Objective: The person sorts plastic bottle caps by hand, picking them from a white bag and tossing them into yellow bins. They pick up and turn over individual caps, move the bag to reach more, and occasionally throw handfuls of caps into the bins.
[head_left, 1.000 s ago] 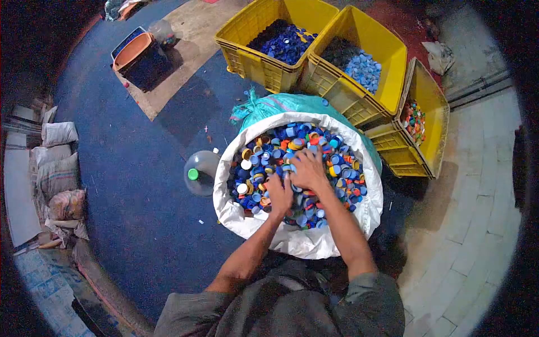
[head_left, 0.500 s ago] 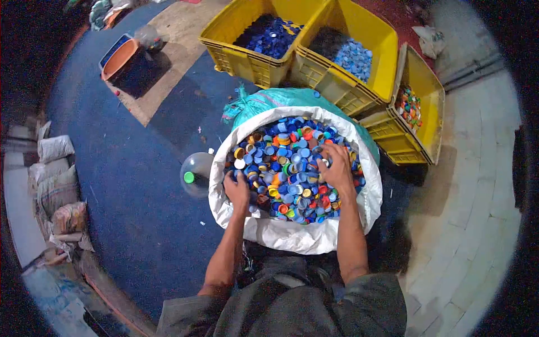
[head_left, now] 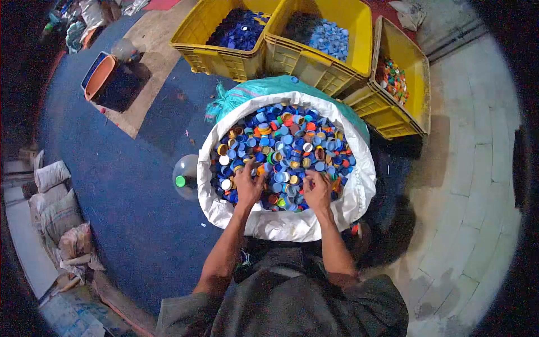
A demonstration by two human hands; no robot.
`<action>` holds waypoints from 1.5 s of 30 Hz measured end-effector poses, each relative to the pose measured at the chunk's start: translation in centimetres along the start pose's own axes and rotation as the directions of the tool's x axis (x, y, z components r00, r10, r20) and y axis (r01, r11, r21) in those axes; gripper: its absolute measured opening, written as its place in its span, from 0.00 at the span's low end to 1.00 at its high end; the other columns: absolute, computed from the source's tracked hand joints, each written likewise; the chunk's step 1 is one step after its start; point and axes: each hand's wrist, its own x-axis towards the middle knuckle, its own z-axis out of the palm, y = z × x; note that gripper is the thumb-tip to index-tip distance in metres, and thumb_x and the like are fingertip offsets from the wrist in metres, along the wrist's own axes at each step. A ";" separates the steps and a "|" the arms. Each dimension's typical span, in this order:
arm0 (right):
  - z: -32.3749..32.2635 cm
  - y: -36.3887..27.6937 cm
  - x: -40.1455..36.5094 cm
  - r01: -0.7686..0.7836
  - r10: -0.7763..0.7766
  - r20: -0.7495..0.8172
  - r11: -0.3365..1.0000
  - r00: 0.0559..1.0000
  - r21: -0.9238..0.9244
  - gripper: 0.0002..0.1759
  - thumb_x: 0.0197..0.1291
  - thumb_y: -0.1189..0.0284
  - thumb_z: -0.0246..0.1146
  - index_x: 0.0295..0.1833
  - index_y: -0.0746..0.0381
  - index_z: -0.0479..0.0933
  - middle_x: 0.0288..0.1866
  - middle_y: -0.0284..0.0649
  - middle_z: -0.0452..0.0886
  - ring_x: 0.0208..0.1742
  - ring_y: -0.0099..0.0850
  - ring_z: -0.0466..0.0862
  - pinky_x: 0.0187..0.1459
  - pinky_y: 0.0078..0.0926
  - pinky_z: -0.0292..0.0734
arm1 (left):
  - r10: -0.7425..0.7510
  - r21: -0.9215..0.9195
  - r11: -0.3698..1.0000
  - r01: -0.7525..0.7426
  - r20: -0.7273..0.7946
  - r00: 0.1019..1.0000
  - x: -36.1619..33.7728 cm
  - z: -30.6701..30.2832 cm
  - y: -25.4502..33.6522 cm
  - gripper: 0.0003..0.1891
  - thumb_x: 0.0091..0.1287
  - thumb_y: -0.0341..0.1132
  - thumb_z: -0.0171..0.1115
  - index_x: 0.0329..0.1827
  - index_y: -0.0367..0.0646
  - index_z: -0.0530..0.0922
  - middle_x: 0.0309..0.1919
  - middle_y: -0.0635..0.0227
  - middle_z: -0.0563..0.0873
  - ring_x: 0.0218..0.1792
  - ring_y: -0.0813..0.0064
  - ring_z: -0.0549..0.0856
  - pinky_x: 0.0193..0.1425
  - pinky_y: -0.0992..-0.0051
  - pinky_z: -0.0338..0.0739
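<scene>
Blue matting (head_left: 129, 185) covers the floor where I sit. Nearest, my left hand (head_left: 250, 184) lies palm down, fingers spread, on the bottle caps (head_left: 286, 140). My right hand (head_left: 318, 191) rests near it with fingers curled into the heap; I cannot tell whether it pinches a cap. The caps fill a white sack (head_left: 281, 224). A clear bottle (head_left: 185, 177) lies just beside the sack's left edge. Beyond stand three yellow crates (head_left: 306, 64) holding more caps.
</scene>
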 end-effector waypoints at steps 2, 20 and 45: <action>0.5 0.3 -1.6 -0.080 0.085 -0.037 0.990 0.996 0.119 0.13 0.51 0.76 0.63 0.44 0.62 0.77 0.35 0.43 0.82 0.40 0.43 0.81 0.46 0.40 0.73 | -0.004 0.060 0.998 0.000 0.062 0.998 0.2 0.6 -0.4 0.29 0.52 0.38 0.71 0.58 0.43 0.73 0.38 0.54 0.81 0.40 0.55 0.76 0.44 0.60 0.69; 0.1 0.2 -3.3 -0.022 0.029 -0.039 0.986 0.999 0.162 0.14 0.51 0.77 0.64 0.46 0.62 0.75 0.31 0.41 0.82 0.35 0.41 0.81 0.40 0.37 0.75 | 0.108 0.057 0.991 -0.118 0.160 0.981 2.1 2.3 -2.2 0.27 0.50 0.40 0.71 0.54 0.43 0.76 0.37 0.54 0.84 0.39 0.52 0.80 0.43 0.59 0.74; -0.2 -2.7 -2.2 0.041 -0.048 0.050 0.990 0.998 0.137 0.16 0.51 0.79 0.64 0.48 0.65 0.75 0.36 0.42 0.81 0.37 0.36 0.82 0.42 0.31 0.77 | -0.055 -0.039 0.997 0.072 0.335 0.941 2.6 0.1 -0.5 0.25 0.58 0.40 0.67 0.58 0.43 0.74 0.43 0.60 0.84 0.45 0.65 0.81 0.51 0.67 0.73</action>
